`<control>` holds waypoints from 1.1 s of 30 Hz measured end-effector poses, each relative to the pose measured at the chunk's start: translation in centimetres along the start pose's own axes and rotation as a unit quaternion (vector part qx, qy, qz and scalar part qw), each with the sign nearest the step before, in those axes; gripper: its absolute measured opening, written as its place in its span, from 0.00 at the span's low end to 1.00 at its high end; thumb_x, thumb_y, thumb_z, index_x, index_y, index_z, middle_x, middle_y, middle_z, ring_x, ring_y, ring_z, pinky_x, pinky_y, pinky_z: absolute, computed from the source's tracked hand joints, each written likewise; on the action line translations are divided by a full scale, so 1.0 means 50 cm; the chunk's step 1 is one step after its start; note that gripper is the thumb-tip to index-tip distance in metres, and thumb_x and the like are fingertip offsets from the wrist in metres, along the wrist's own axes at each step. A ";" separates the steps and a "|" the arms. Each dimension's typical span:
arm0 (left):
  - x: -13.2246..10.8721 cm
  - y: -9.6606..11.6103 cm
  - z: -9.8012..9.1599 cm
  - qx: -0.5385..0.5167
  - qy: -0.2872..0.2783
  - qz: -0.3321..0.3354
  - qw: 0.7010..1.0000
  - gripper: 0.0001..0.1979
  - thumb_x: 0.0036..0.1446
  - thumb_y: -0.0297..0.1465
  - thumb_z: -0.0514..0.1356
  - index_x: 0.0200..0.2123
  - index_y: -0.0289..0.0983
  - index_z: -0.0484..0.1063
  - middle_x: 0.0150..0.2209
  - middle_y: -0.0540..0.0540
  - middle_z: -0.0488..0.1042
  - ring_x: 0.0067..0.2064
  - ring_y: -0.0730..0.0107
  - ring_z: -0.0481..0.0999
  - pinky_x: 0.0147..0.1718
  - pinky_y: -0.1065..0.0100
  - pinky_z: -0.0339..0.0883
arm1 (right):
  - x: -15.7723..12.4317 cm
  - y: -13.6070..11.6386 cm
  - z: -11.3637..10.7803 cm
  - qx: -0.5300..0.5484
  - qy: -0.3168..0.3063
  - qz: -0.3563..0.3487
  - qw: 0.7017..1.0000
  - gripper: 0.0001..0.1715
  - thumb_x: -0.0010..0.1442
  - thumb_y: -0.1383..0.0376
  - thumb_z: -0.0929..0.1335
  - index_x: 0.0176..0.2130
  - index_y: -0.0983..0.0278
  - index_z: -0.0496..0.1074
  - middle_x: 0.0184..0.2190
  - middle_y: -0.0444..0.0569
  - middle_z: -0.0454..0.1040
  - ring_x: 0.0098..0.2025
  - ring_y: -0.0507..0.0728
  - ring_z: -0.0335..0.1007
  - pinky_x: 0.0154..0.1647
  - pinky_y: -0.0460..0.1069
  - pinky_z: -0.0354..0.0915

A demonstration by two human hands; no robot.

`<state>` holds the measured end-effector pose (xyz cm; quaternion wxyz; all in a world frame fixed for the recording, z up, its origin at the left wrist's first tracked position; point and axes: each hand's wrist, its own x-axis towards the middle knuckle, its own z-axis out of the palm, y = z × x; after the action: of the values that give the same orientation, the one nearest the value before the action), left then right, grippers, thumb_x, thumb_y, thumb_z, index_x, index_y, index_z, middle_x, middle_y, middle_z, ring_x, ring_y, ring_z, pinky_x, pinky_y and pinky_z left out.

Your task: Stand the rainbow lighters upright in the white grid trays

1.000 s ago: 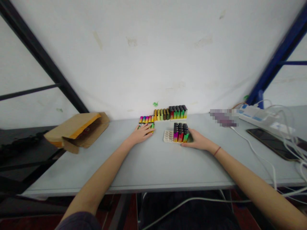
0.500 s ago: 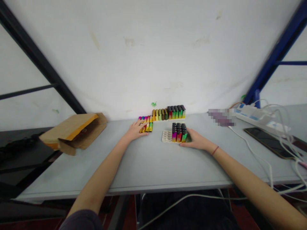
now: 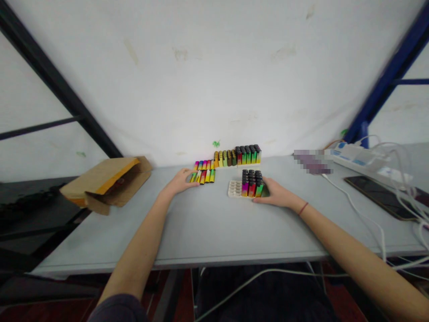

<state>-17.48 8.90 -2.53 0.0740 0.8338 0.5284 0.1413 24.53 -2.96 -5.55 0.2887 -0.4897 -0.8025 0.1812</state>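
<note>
My right hand (image 3: 275,193) grips the right end of a white holed tray (image 3: 235,188), thumb at the front and fingers behind. Black-topped lighters (image 3: 252,184) in purple, red and green stand upright in its right part; its left holes show bare. My left hand (image 3: 179,182) is curved at the left end of a front row of lying lighters (image 3: 207,176), yellow, green and red, with thumb and fingers apart. Its fingertips are close to the lighters; whether they touch is unclear. Behind lies another row of colourful lighters (image 3: 203,165).
Against the wall stand yellow-to-brown lighters (image 3: 225,158) and a block of black-topped lighters (image 3: 248,155) in a white tray. An opened cardboard box (image 3: 103,181) lies left. At right are a phone (image 3: 378,197), a power strip (image 3: 365,163) and white cables (image 3: 362,201).
My left hand has drawn back leftward from over the lying lighters, uncovering more of the front row. My right hand keeps its hold on the tray. The view has shifted slightly.
</note>
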 end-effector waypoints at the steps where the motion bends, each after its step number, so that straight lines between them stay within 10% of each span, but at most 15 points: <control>1: -0.001 0.008 0.003 0.010 0.012 0.012 1.000 0.42 0.54 0.61 0.61 0.64 0.40 0.74 0.61 0.37 0.72 0.60 0.49 0.73 0.64 0.53 0.65 | 0.000 0.001 0.000 0.000 0.000 0.000 1.000 0.46 0.53 0.45 0.79 0.62 0.64 0.69 0.56 0.63 0.78 0.55 0.74 0.76 0.58 0.69 0.71; 8: 0.014 0.081 0.046 0.069 -0.027 0.026 0.997 0.34 0.64 0.56 0.57 0.69 0.54 0.66 0.76 0.45 0.55 0.76 0.41 0.50 0.70 0.33 0.47 | -0.001 0.005 0.002 0.009 0.005 -0.008 1.000 0.47 0.54 0.45 0.78 0.63 0.64 0.68 0.57 0.63 0.77 0.56 0.73 0.75 0.59 0.70 0.70; 20: 0.067 0.040 0.060 0.057 -0.023 0.051 0.997 0.43 0.54 0.57 0.66 0.69 0.46 0.68 0.73 0.39 0.58 0.74 0.43 0.55 0.72 0.47 0.49 | 0.000 0.000 0.000 0.004 -0.002 0.007 1.000 0.49 0.53 0.45 0.78 0.63 0.67 0.67 0.58 0.66 0.76 0.57 0.74 0.74 0.60 0.70 0.69; 28: 0.050 0.091 0.059 0.090 -0.025 0.114 0.989 0.26 0.65 0.51 0.59 0.61 0.50 0.76 0.74 0.45 0.59 0.76 0.49 0.53 0.74 0.42 0.36 | 0.000 0.007 0.003 -0.003 0.000 0.007 1.000 0.50 0.53 0.43 0.78 0.63 0.67 0.67 0.57 0.66 0.76 0.55 0.74 0.75 0.59 0.70 0.70; 33: 0.040 0.159 0.048 0.010 0.033 0.141 0.989 0.38 0.59 0.52 0.65 0.68 0.42 0.69 0.73 0.37 0.60 0.76 0.40 0.52 0.73 0.37 0.39 | 0.001 0.012 0.005 0.007 0.004 -0.012 1.000 0.51 0.52 0.44 0.79 0.64 0.67 0.66 0.58 0.66 0.76 0.57 0.75 0.74 0.60 0.70 0.70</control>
<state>-9.11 7.34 -2.32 0.0276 0.8956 0.4089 0.1729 24.77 -2.67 -6.08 0.2973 -0.4783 -0.8061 0.1818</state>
